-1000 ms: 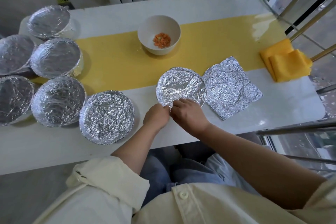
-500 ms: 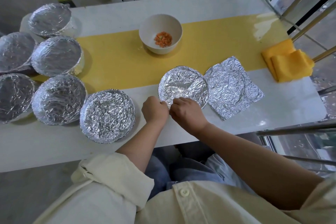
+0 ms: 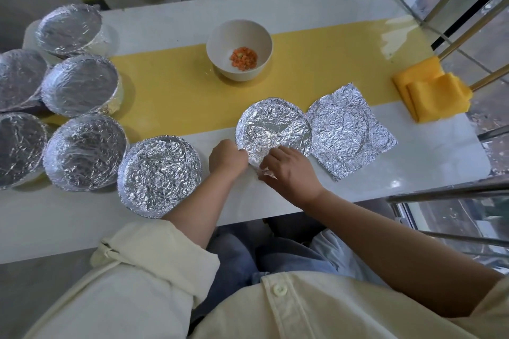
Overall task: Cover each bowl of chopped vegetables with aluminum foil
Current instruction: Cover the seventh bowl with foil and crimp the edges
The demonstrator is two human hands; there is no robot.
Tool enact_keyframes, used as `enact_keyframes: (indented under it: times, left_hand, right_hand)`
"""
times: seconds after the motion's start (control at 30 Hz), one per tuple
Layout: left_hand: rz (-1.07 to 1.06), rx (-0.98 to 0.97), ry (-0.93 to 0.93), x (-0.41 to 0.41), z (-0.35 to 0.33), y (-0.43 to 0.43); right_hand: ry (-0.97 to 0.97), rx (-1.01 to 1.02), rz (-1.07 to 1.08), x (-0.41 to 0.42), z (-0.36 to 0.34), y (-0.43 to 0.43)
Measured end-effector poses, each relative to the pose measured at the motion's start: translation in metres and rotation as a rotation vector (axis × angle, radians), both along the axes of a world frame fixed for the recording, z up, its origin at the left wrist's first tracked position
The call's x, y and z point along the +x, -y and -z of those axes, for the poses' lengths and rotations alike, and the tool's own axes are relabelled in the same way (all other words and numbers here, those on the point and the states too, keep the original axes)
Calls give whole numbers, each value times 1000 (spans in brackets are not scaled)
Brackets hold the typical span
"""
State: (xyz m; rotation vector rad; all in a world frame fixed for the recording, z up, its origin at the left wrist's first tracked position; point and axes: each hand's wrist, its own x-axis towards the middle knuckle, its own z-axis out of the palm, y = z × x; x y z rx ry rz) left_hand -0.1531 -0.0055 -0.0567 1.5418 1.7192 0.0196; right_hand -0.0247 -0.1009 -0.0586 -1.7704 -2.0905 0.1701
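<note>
Head: L hand (image 3: 227, 158), R hand (image 3: 289, 170) pinch foil disc (image 3: 272, 124) edge.

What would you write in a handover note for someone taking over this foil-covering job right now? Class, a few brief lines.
Left hand and right hand both pinch the near edge of the round foil piece.
Flat foil sheet lies to its right.
Done: six covered bowls at the left.
Left: the open bowl of chopped carrot, on the yellow runner.
</note>
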Motion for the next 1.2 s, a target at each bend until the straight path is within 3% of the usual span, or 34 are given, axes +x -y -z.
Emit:
enact_keyframes:
  times: [0.53, 0.9, 1.2]
  left_hand:
    - [-263, -129, 269, 16, 7, 28]
    - [-195, -320, 280, 11, -6, 21]
    - [-128, -277, 271, 5, -9, 4]
  right_hand:
    - [-49, 16, -18, -6, -4, -14]
    - [-79, 45, -10, -7, 3, -11]
    - [-62, -31, -25, 15, -4, -1]
